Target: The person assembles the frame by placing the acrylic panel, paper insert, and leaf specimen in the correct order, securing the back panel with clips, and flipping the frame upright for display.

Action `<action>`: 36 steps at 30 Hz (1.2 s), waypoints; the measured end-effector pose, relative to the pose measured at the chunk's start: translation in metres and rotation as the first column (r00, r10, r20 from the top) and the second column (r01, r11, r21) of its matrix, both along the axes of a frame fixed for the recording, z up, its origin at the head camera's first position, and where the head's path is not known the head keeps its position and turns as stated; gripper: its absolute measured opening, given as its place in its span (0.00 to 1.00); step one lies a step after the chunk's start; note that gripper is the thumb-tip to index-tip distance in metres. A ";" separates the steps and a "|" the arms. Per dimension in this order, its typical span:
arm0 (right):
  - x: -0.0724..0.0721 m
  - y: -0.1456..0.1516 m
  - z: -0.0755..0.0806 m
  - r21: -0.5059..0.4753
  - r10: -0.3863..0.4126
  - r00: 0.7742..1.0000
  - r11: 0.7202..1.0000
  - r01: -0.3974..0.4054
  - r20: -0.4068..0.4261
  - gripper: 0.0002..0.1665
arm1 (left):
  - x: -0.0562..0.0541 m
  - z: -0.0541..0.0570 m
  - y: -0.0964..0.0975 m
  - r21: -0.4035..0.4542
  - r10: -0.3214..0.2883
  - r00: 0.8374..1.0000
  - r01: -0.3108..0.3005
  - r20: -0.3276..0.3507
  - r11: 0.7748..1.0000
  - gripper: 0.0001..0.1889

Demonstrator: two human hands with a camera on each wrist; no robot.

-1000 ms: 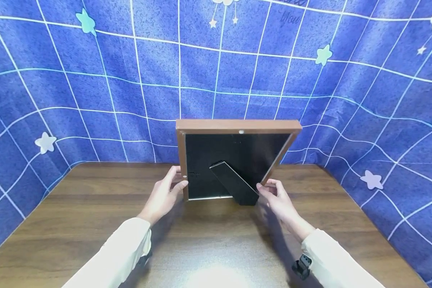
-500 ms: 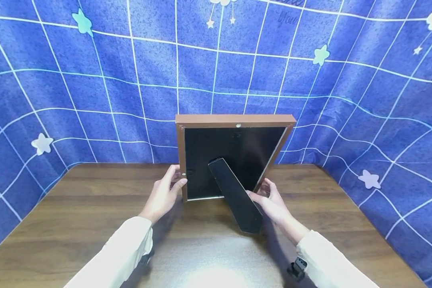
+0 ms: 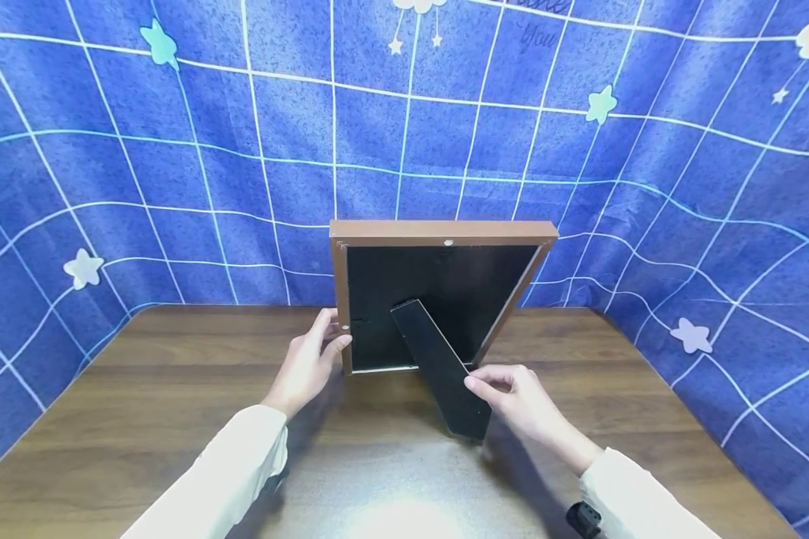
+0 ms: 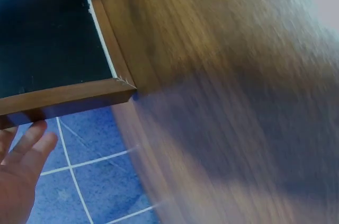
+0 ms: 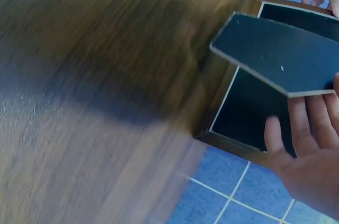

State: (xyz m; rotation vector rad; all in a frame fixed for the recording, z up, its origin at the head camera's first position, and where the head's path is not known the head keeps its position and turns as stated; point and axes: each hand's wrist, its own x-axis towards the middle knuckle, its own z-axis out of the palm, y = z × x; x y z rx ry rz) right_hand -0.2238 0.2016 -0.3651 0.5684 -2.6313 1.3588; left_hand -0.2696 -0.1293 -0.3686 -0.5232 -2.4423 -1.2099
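A brown picture frame (image 3: 445, 232) stands on the table, its black back (image 3: 377, 284) facing me. From that back a black easel leg (image 3: 438, 367) swings out toward me, angled down to the right. My left hand (image 3: 306, 367) holds the frame's left side, thumb on the near face and fingers behind the edge. In the left wrist view those fingers lie against the frame's outer rail (image 4: 63, 97). My right hand (image 3: 522, 397) pinches the right edge of the leg partway down. The right wrist view shows its fingers (image 5: 302, 123) at the edge of the leg (image 5: 275, 49).
The wooden table (image 3: 175, 359) runs out to both sides of the frame. Behind and at the sides hangs a blue curtain (image 3: 276, 187) with white grid lines and stars. Dark wrist cameras show at the sleeves, the right one (image 3: 583, 518) near the table.
The easel leg has swung out from the frame's back toward me. My right hand has let go of the frame's right side and moved onto the leg's edge. The left hand keeps its hold.
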 end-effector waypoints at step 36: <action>0.025 0.016 0.004 0.026 0.486 0.861 0.869 -0.495 0.149 0.10 | 0.008 -0.002 -0.001 -0.033 -0.052 0.993 0.056 0.107 0.998 0.18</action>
